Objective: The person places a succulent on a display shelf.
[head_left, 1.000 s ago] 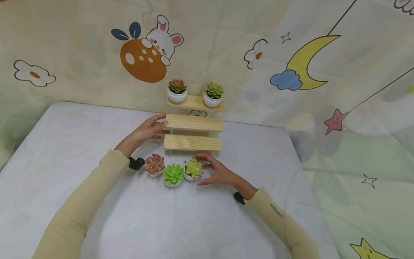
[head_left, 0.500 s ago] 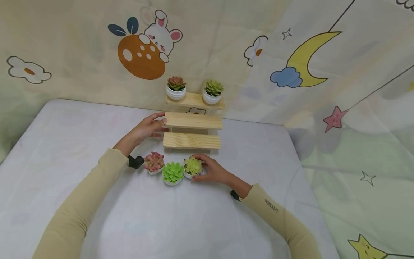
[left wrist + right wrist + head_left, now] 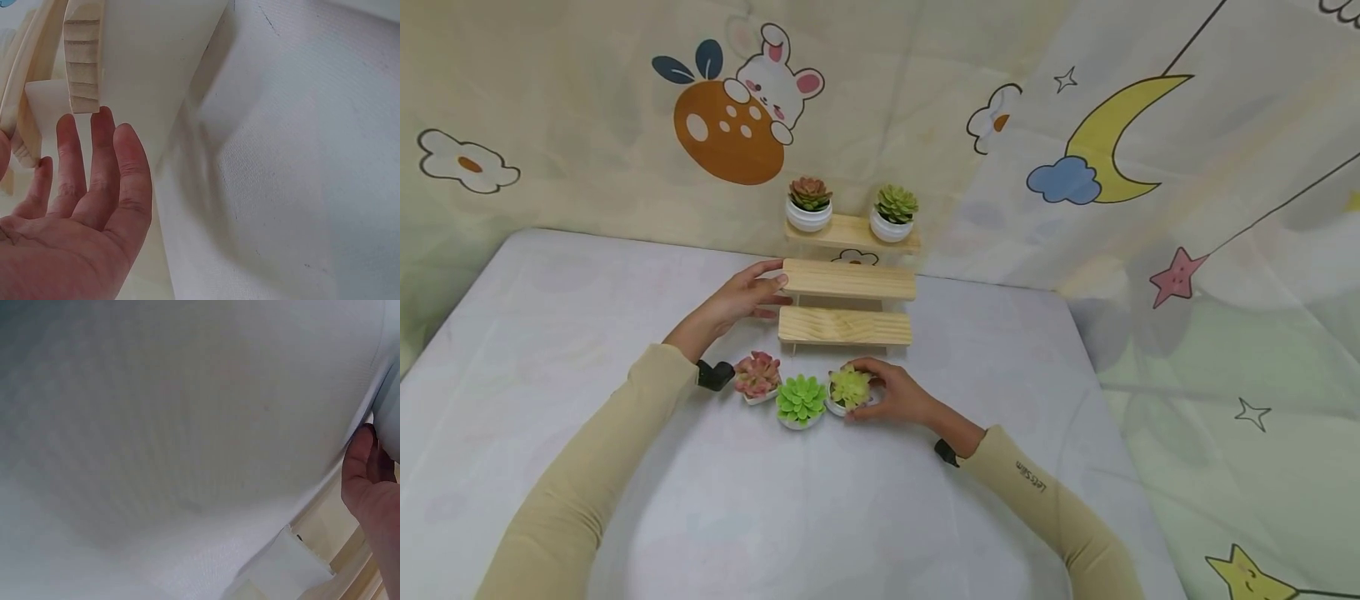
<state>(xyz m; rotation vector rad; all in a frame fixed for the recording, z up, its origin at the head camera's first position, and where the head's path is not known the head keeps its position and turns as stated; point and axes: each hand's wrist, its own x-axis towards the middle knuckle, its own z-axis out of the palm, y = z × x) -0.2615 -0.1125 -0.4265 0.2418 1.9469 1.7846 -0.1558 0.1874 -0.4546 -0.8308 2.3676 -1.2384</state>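
My left hand (image 3: 741,293) is at the left end of a three-tier wooden display stand (image 3: 848,280), thumb and index finger around the middle board's end. In the left wrist view the other fingers (image 3: 103,169) extend beside the lower board's end. With my right hand (image 3: 898,396) I hold a small potted succulent (image 3: 850,387), yellow-green in a white pot, thumb in front and fingers behind. The right wrist view shows only part of its white pot (image 3: 390,419). Left of it sit a bright green succulent (image 3: 801,400) and a pink-red succulent (image 3: 757,375).
A reddish succulent (image 3: 809,204) and a green succulent (image 3: 894,212) in round white pots stand on the stand's top board. The white-covered table (image 3: 790,517) meets a cartoon-printed cloth backdrop (image 3: 910,100) behind the stand.
My right hand has moved left and closed its thumb and fingers around the yellow-green succulent, which has since shifted very slightly. The left hand keeps its place at the stand.
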